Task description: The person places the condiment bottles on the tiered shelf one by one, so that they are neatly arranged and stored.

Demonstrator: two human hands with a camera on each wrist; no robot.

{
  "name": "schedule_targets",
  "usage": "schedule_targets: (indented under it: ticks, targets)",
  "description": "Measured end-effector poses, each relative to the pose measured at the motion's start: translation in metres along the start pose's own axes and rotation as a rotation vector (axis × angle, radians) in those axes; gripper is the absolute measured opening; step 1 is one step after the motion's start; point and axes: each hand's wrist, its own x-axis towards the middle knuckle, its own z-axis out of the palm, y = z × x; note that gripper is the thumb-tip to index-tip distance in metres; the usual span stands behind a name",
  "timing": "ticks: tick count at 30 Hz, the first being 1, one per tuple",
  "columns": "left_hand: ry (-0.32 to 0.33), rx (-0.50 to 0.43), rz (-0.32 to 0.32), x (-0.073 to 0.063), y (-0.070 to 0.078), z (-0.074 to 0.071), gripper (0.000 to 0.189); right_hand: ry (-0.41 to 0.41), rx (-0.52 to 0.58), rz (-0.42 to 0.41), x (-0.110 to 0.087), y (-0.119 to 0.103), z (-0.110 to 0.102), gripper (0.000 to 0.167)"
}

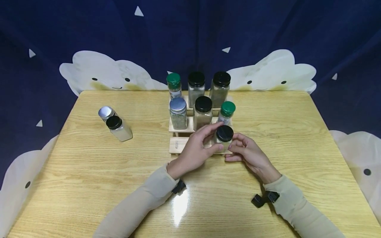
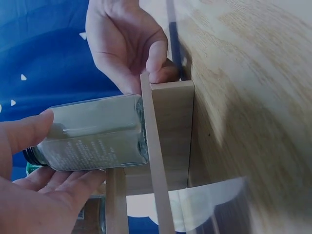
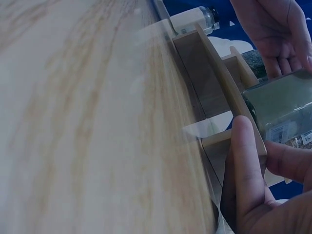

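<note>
My left hand [image 1: 196,150] grips a black-lidded glass spice jar [image 2: 97,136], thumb on one side and fingers on the other. Pale contents and printed text show through its glass. The jar stands upright at the right end of the lowest tier of a wooden spice rack [image 1: 173,149], its base right at the shelf board. At that same end, my right hand [image 1: 251,153] holds the corner of the rack, one digit on the front edge and another finger close to the jar, as the right wrist view shows.
On the upper tiers stand several jars, with green [image 1: 228,109], black [image 1: 203,104] and silver [image 1: 178,105] lids. A black-lidded jar [image 1: 121,130] and a silver-lidded jar [image 1: 106,113] stand together on the wooden table [image 1: 143,138] at left. A dark blue curtain [image 1: 190,33] hangs behind.
</note>
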Motion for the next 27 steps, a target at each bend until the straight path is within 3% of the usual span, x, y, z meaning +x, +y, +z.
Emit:
schedule_targets:
  ticks: [13, 27]
  targets:
    - [0.029, -0.042, 0.039, -0.002, 0.006, 0.001, 0.069, -0.005, -0.003, 0.012, 0.001, 0.0, 0.0, 0.028]
    - [0.088, 0.033, 0.129, -0.012, 0.02, -0.004, 0.067, -0.01, 0.003, -0.003, 0.0, 0.001, -0.001, 0.026]
